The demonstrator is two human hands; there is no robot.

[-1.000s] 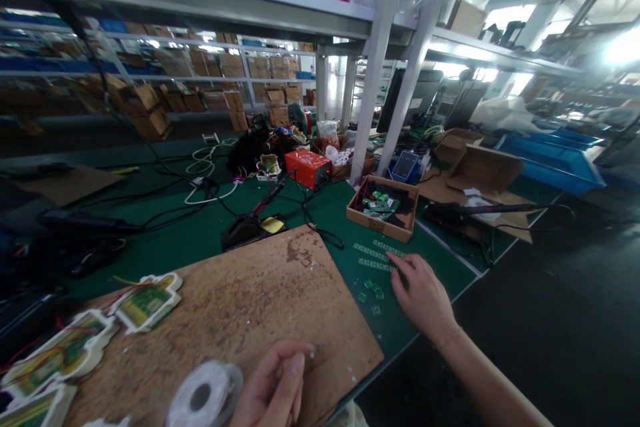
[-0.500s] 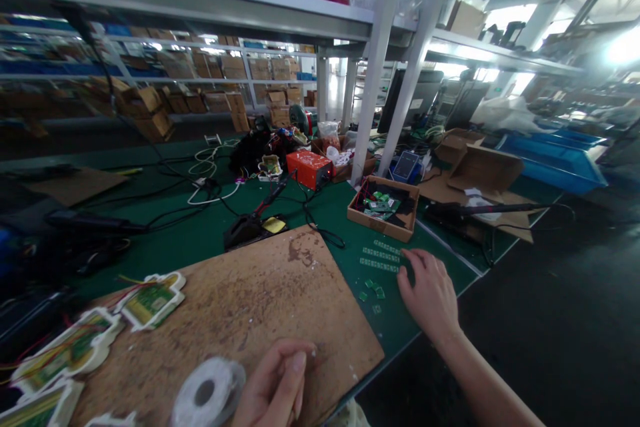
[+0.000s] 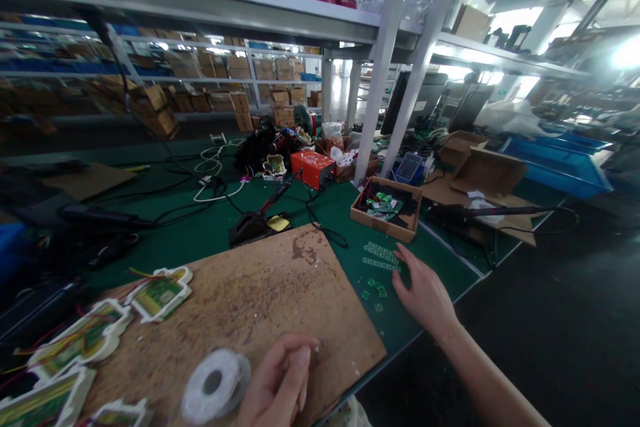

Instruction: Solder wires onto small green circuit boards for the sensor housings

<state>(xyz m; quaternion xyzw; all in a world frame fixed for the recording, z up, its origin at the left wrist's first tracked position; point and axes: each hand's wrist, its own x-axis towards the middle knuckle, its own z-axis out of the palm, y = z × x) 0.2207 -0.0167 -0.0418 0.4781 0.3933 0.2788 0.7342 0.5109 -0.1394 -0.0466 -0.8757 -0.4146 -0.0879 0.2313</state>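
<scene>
My right hand (image 3: 423, 293) lies on the green mat with its fingers curled down, beside strips of small green circuit boards (image 3: 380, 255) and a few loose green pieces (image 3: 374, 288). Whether it holds one is hidden. My left hand (image 3: 280, 383) rests at the near edge of the brown work board (image 3: 260, 300), fingers pressed together in a loose pinch, next to a spool of solder wire (image 3: 215, 383). White shaped panels with green circuit boards (image 3: 163, 293) lie on the board's left side.
A cardboard tray of green parts (image 3: 387, 207) stands behind the strips. A soldering iron stand (image 3: 255, 225), an orange box (image 3: 313, 168), cables and flat cardboard boxes (image 3: 487, 173) cover the green bench. White shelf posts (image 3: 383, 60) rise behind it. The bench edge drops to dark floor at right.
My right hand has drawn back a little from the strips of boards toward the loose pieces. The view has shifted slightly; my left hand stays put.
</scene>
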